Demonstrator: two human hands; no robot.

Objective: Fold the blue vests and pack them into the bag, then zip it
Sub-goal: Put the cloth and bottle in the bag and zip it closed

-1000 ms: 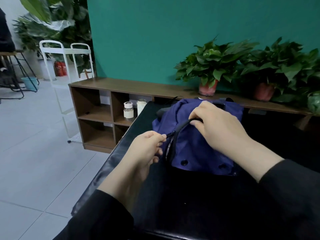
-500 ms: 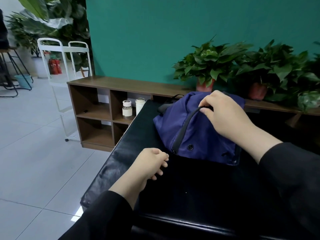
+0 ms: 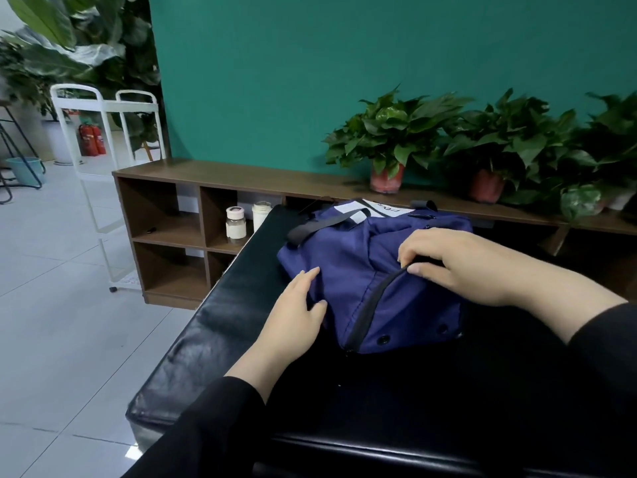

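A navy blue bag (image 3: 348,267) lies on the black padded bench (image 3: 213,343), its black zipper (image 3: 370,305) running down the near end. A black strap (image 3: 320,225) and a white label (image 3: 389,209) show at its far side. My left hand (image 3: 293,319) presses flat against the bag's left side, fingers straight. My right hand (image 3: 472,267) rests on top of the bag and pinches the upper end of the zipper line between thumb and fingers. No vests are visible; the bag's inside is hidden.
A brown wooden shelf unit (image 3: 193,174) stands behind the bench, with two jars (image 3: 236,224) in a cubby and potted plants (image 3: 387,146) on top. A white cart (image 3: 103,108) stands left on the tiled floor (image 3: 51,305).
My left hand rose from the bench and now presses the bag's left side. My right hand slid down the bag top along the zipper. The view shifted slightly.
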